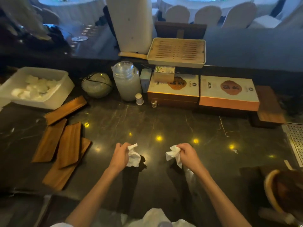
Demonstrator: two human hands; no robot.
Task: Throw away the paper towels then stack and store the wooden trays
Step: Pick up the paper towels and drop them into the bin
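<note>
My left hand [120,155] is closed on a crumpled white paper towel [133,155] above the dark marble counter [164,122]. My right hand [188,154] grips a second crumpled paper towel [173,154], about a hand's width to the right of the first. Several long wooden trays lie loose at the left of the counter: one [65,109] farthest back, two [50,140] [70,145] side by side, and one [65,171] partly under them. Both hands are well to the right of the trays.
A white tub of rolled towels [64,94] stands at back left. A glass jar [127,81], a round bowl [96,85], two boxes [228,91] and a slatted tray [176,52] line the back. A metal drain grid [295,141] is at the right, and a wooden bucket [282,190] lower right.
</note>
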